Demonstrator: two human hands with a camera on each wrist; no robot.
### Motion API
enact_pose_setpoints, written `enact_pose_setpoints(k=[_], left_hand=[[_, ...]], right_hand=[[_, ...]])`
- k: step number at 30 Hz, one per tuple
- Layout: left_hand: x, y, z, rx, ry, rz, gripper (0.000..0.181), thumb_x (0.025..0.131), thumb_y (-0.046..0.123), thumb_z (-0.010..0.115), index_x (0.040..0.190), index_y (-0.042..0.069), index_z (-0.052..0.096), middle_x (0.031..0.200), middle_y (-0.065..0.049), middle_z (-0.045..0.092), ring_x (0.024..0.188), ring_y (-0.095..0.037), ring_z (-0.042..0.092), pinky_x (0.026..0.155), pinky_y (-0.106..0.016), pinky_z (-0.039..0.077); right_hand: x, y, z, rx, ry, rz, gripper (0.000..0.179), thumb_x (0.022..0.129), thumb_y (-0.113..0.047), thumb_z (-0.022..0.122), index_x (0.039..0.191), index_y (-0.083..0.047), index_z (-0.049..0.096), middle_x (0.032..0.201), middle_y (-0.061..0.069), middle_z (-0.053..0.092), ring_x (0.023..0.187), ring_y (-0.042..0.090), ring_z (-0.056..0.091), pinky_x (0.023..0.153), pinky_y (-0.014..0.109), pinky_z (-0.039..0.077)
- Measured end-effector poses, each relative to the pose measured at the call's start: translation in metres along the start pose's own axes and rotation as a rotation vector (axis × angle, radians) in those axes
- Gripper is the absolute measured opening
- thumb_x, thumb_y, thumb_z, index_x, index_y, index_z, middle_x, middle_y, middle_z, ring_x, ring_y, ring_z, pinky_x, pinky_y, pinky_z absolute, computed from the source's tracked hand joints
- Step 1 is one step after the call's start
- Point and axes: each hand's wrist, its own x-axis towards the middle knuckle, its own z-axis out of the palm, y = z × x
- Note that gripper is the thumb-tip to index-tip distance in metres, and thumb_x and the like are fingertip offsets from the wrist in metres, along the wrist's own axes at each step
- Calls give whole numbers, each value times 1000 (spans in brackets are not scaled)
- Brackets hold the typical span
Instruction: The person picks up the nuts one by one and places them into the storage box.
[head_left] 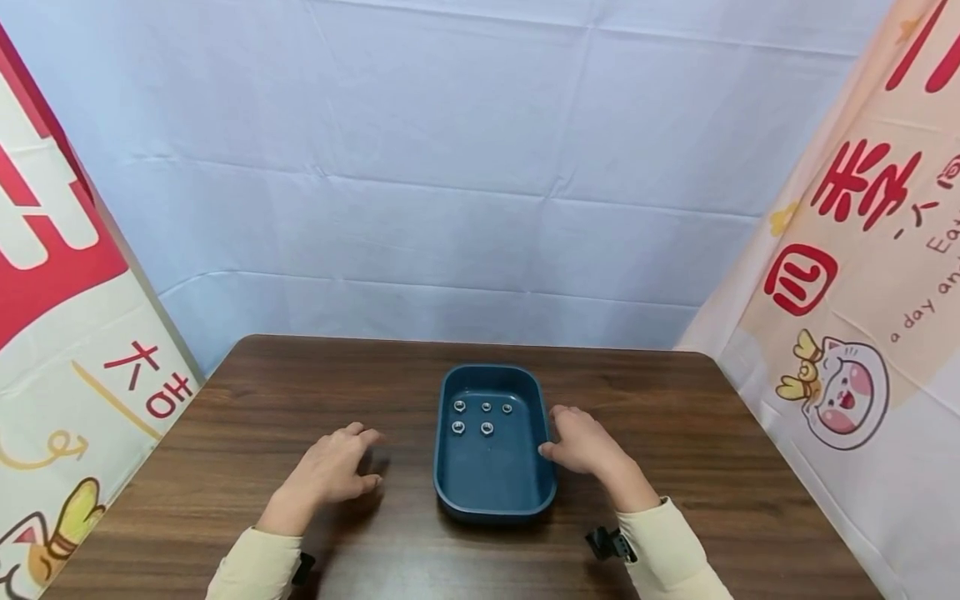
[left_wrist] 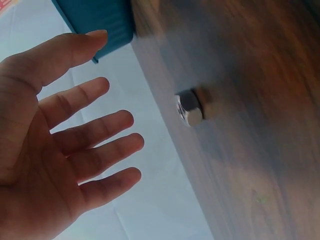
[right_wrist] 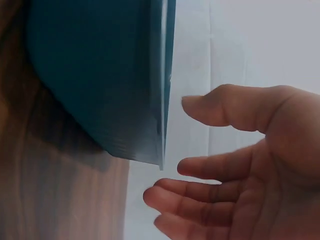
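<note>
A dark blue tray [head_left: 495, 492] stands on the table, with several hex nuts [head_left: 487, 429] in its far half. To the left of the tray, my left hand [head_left: 330, 471] hovers with fingers spread and holds nothing. The left wrist view has a single metal nut [left_wrist: 189, 107] on the table near that hand; the head view does not show this one. My right hand [head_left: 585, 442] is at the tray's right side, its thumb close over the rim. In the right wrist view its fingers are loosely bent beside the tray wall [right_wrist: 100, 75], with a gap showing.
The brown wooden table [head_left: 712, 467] extends on both sides of the tray. A pale cloth [head_left: 450, 167] hangs behind it, and printed cloths [head_left: 840, 275] hang at the left and right. Black straps [head_left: 611, 543] show at the cuffs.
</note>
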Motion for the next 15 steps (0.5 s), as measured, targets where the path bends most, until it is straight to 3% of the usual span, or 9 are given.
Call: enact_pose_setpoints(k=[6,10,15], left_hand=[[-6,-7,1,-21,10,-19,55,68,27,81,114,4,61,101,-10,58,83,-28,60,70,-43,50],[-9,-13,-1,-28,18,-31,55,67,25,81,113,3,61,103,-12,58,86,-29,60,70,-44,50],[-13,-22,-1,-137,-4,-43,54,68,20,80,116,5,60,111,-11,57,94,-28,58,74,-42,50]], right_hand=[[-9,7,7,144,-24,74,44,83,-13,69,118,9,51,97,16,60,84,25,57,68,42,50],[-11,12,13,229,-21,72,39,83,-10,69,113,8,52,84,10,58,73,21,55,61,37,48],[-11,20,20,451,-35,84,31,82,-3,66,106,8,50,68,9,54,58,20,54,52,33,48]])
